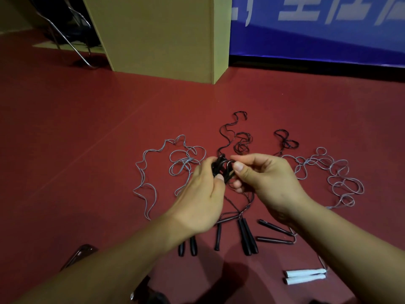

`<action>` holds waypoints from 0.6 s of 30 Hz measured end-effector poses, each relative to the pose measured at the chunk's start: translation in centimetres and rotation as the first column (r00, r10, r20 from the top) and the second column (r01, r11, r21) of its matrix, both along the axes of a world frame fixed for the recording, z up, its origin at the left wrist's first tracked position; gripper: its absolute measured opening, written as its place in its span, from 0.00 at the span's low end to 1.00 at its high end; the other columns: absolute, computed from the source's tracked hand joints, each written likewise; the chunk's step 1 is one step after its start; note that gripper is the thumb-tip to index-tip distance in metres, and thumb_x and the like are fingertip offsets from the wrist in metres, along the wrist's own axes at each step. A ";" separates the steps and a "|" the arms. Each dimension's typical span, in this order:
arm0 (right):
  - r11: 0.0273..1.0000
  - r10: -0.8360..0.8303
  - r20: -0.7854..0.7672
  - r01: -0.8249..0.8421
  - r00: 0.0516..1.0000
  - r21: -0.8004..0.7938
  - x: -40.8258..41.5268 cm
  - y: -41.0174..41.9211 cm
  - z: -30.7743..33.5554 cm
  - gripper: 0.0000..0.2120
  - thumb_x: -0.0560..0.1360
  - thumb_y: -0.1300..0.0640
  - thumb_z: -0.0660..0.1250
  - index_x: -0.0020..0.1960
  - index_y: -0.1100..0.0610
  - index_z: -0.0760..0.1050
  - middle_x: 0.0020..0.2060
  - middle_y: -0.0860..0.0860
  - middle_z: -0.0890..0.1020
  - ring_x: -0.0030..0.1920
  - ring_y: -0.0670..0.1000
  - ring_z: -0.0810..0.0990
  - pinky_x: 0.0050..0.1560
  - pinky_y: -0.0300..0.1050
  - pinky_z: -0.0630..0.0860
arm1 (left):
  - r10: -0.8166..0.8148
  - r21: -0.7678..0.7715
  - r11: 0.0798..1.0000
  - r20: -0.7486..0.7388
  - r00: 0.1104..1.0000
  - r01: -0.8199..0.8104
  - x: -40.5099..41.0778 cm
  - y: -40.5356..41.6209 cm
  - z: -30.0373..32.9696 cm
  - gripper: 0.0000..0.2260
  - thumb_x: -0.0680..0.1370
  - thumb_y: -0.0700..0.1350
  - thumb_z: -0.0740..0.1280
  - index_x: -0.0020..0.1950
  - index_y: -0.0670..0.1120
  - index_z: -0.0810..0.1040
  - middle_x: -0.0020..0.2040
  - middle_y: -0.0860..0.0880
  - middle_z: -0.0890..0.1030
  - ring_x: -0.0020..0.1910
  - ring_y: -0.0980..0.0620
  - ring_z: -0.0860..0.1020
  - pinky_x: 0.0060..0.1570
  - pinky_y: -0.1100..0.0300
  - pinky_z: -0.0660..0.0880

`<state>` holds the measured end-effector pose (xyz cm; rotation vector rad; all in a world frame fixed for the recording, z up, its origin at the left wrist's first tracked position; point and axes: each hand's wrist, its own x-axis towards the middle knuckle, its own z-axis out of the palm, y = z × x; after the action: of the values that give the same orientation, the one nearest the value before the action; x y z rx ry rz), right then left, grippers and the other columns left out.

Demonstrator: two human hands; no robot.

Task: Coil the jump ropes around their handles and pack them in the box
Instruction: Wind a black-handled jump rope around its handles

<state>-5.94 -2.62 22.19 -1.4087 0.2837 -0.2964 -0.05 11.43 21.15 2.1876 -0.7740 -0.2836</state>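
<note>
Two forearms reach out over the red floor [76, 132]. The left hand [202, 194] grips a black rope bundle [220, 168] while the right hand [266, 178] pinches its cord; loose grey ropes [153, 170] and black handles [247, 236] lie beneath, beside a cardboard box [153, 34].

A black jump rope [221, 170] sits partly bundled in a small coil above the red floor; more black cords [241, 141] and grey cords [182, 163] sprawl loose around it, with black handles [247, 238] and two white handles [305, 276] lying nearer
</note>
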 end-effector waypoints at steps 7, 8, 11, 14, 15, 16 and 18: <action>1.000 -0.008 -0.028 0.007 1.000 -0.012 -0.1 0.6 0.6 0.05 0.75 0.67 0.68 0.46 0.60 0.82 0.28 0.54 0.81 0.27 0.49 0.77 0.31 0.40 0.79 | 0.003 -0.008 1.000 -0.082 0.997 -0.004 0.2 0.0 0.3 0.22 0.84 0.48 0.52 0.78 0.49 0.57 0.74 0.49 0.63 0.73 0.55 0.61 0.72 0.60 0.58; 1.000 -0.016 -0.031 0.015 0.999 -0.010 -0.1 0.6 0.7 0.04 0.74 0.67 0.69 0.46 0.62 0.82 0.28 0.55 0.81 0.27 0.49 0.77 0.30 0.40 0.79 | 0.001 -0.019 1.000 -0.086 0.996 -0.003 0.2 0.0 0.3 0.20 0.84 0.48 0.52 0.77 0.48 0.59 0.73 0.49 0.65 0.72 0.55 0.62 0.71 0.59 0.59; 0.998 -0.053 -0.028 0.052 0.998 -0.018 -0.1 0.8 0.9 0.01 0.73 0.67 0.71 0.44 0.64 0.81 0.30 0.57 0.82 0.25 0.49 0.76 0.27 0.41 0.77 | -0.021 -0.045 0.999 -0.075 0.997 0.018 0.1 0.0 0.2 0.17 0.84 0.51 0.51 0.70 0.49 0.66 0.66 0.50 0.71 0.67 0.55 0.67 0.67 0.58 0.63; 0.995 -0.091 -0.045 0.089 0.995 -0.048 0.0 0.7 0.8 0.02 0.72 0.66 0.72 0.43 0.65 0.80 0.27 0.56 0.80 0.24 0.49 0.76 0.26 0.41 0.75 | -0.022 -0.052 0.998 -0.072 0.997 0.019 0.1 0.0 0.0 0.17 0.83 0.55 0.51 0.68 0.50 0.67 0.63 0.52 0.72 0.65 0.54 0.68 0.65 0.58 0.65; 0.993 -0.101 -0.053 0.098 0.993 -0.061 0.0 0.7 0.8 0.03 0.71 0.66 0.73 0.42 0.65 0.79 0.26 0.55 0.79 0.24 0.49 0.76 0.26 0.40 0.75 | -0.022 -0.050 0.999 -0.065 0.998 0.019 0.1 0.0 0.0 0.17 0.83 0.55 0.52 0.68 0.50 0.67 0.63 0.52 0.72 0.66 0.54 0.68 0.64 0.59 0.65; 0.992 -0.109 -0.060 0.104 0.992 -0.072 0.0 0.7 0.7 0.03 0.71 0.66 0.73 0.42 0.65 0.79 0.26 0.55 0.79 0.23 0.49 0.75 0.26 0.40 0.75 | -0.022 -0.048 0.999 -0.061 0.998 0.019 0.1 0.0 0.0 0.16 0.83 0.54 0.53 0.69 0.49 0.66 0.64 0.52 0.71 0.66 0.55 0.68 0.64 0.60 0.64; 0.990 -0.121 -0.072 0.114 0.990 -0.088 0.0 0.7 0.6 0.03 0.71 0.66 0.73 0.41 0.64 0.79 0.26 0.56 0.79 0.22 0.48 0.75 0.25 0.40 0.74 | -0.023 -0.046 0.999 -0.062 0.998 0.020 0.1 -0.1 0.0 0.16 0.84 0.51 0.53 0.70 0.49 0.65 0.66 0.52 0.70 0.67 0.55 0.67 0.66 0.61 0.63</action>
<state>-5.94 -1.87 22.82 -1.4905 0.4229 -0.3547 0.03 11.37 21.12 2.1194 -0.7625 -0.3407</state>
